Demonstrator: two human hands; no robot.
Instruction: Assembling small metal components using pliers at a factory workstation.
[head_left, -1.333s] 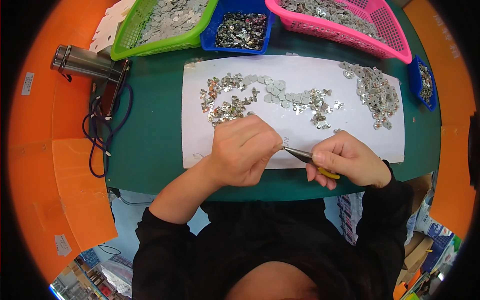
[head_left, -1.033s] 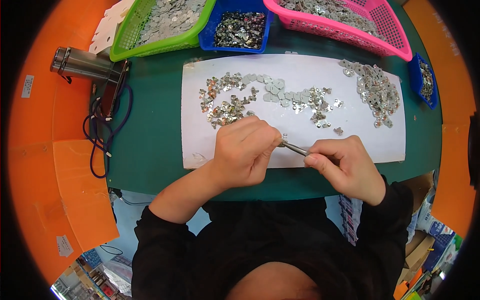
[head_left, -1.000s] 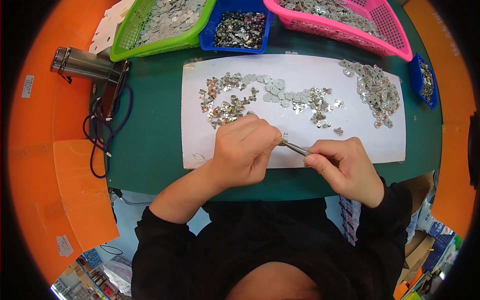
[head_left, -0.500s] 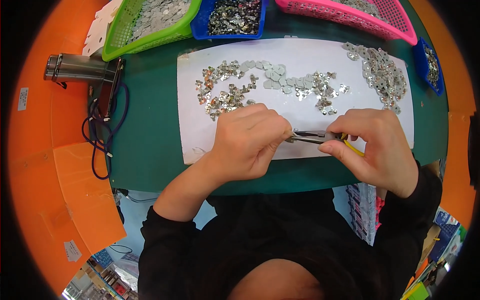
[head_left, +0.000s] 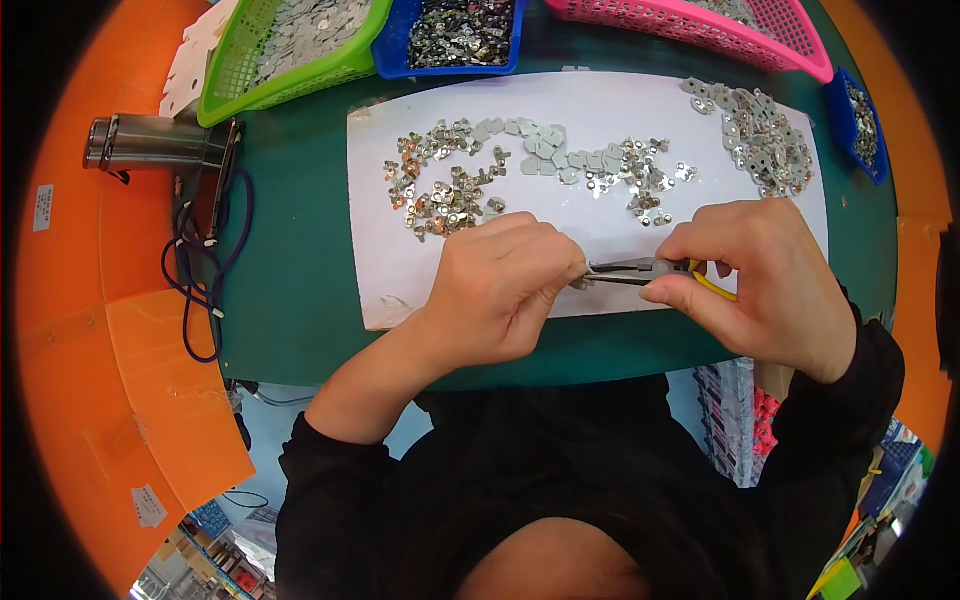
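My right hand (head_left: pixel 765 280) grips small pliers (head_left: pixel 640 270) with yellow handles, jaws pointing left. My left hand (head_left: pixel 500 290) is closed just at the jaw tips, fingers pinched together on something too small to make out. Both hands hover over the near edge of a white sheet (head_left: pixel 600 110) on the green table. Small silver metal parts (head_left: pixel 450 185) lie scattered across the sheet beyond my hands, with another heap (head_left: pixel 755 135) at its right end.
Along the far edge stand a green basket (head_left: pixel 290 50), a blue tray (head_left: pixel 455 35) and a pink basket (head_left: pixel 700 25), all holding metal parts. A small blue tray (head_left: pixel 860 120) sits far right. A metal cylinder tool (head_left: pixel 150 145) with a dark cable (head_left: pixel 200 270) lies left.
My hands stayed together over the sheet's near edge. The right hand lifted and turned the pliers level, jaws against the left fingertips. My head moved closer to the table.
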